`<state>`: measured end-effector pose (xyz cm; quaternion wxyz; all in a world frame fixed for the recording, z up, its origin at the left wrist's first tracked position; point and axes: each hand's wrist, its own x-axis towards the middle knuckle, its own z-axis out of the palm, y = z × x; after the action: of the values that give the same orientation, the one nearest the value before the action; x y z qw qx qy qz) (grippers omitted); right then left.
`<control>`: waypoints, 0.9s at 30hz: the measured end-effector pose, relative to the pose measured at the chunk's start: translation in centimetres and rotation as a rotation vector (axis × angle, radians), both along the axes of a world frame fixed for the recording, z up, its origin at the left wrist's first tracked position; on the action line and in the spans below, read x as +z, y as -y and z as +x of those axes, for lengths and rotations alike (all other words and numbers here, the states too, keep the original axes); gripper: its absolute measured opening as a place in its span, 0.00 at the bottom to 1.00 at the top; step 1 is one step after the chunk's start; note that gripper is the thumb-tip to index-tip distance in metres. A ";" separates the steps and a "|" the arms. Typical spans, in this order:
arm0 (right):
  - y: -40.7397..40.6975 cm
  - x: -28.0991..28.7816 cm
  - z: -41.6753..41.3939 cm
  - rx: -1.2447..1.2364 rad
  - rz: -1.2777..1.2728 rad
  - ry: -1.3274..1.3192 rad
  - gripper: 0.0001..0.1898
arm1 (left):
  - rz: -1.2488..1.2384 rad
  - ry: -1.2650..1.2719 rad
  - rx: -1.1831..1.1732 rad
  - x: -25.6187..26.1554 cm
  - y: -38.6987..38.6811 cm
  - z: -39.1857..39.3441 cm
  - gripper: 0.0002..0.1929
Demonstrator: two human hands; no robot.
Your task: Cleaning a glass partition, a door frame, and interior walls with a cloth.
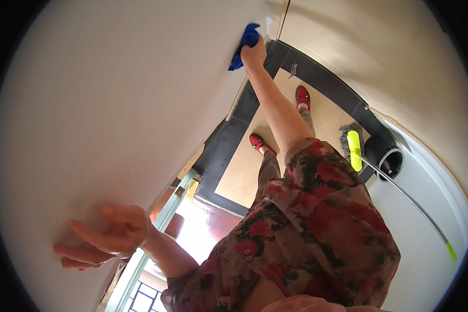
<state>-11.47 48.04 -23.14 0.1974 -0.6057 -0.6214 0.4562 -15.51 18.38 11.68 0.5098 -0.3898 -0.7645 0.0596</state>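
Observation:
My right hand (254,54) is stretched out towards the top centre of the view and grips a bunched blue cloth (250,36). The cloth lies against a pale wall (121,109), low down near the corner. At the lower left, my left hand (109,234) is at the same wall, with fingers spread and partly bent, and no object in it. Whether its fingertips touch the wall, I cannot tell.
A flat mop (354,150) with a lime-green head and metal pole leans at the right, beside a dark bin (390,164). A small grey scrap (293,70) lies on the dark-bordered tiled floor (238,177). A doorway frame (173,201) stands lower left.

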 end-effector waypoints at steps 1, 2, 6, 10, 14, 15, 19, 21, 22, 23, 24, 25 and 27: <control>0.2 0.9 -0.5 -0.014 0.065 0.001 0.31 | 0.008 -0.001 0.031 -0.2 0.0 0.0 0.22; 1.4 1.9 -0.6 0.007 0.119 -0.045 0.32 | 0.012 -0.005 0.028 -0.3 0.2 0.0 0.22; 10.2 7.3 1.2 0.120 0.166 -0.221 0.33 | 0.009 -0.045 0.080 -1.0 0.6 0.0 0.21; 17.9 11.8 5.5 0.281 -0.068 -0.352 0.29 | 0.027 -0.019 0.104 -1.8 -0.1 -0.2 0.20; 18.9 15.0 5.9 0.382 -0.274 -0.514 0.30 | 0.080 0.032 0.132 -3.3 -0.7 -0.5 0.19; 18.4 15.9 5.5 0.381 -0.259 -0.519 0.30 | 0.097 0.066 0.124 -3.8 -0.7 -0.8 0.19; 14.9 20.3 2.9 0.573 -0.156 -0.649 0.29 | 0.111 0.135 0.150 -6.3 -2.3 -2.4 0.18; 13.5 22.5 2.4 0.635 -0.281 -0.691 0.29 | 0.164 0.155 0.137 -6.6 -2.9 -3.0 0.18; 13.4 23.0 2.5 0.642 -0.260 -0.699 0.29 | 0.186 0.246 0.078 -6.2 -3.1 -3.2 0.20; 13.5 23.4 2.6 0.625 -0.217 -0.700 0.30 | 0.208 0.335 0.019 -5.8 -3.3 -3.2 0.21; 13.0 23.6 2.8 0.613 -0.164 -0.703 0.30 | 0.204 0.359 -0.020 -4.7 -4.4 -3.0 0.21; 13.0 23.8 3.2 0.632 -0.142 -0.710 0.30 | 0.228 0.342 -0.017 -4.3 -4.8 -3.1 0.21; 13.1 24.0 4.2 0.603 -0.078 -0.675 0.31 | 0.305 0.485 -0.298 -3.8 -5.3 -3.4 0.21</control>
<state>-7.28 34.97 0.89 0.2242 -0.2219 -0.6534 0.6882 -18.94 23.68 7.89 0.3683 -0.4192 -0.7985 -0.2258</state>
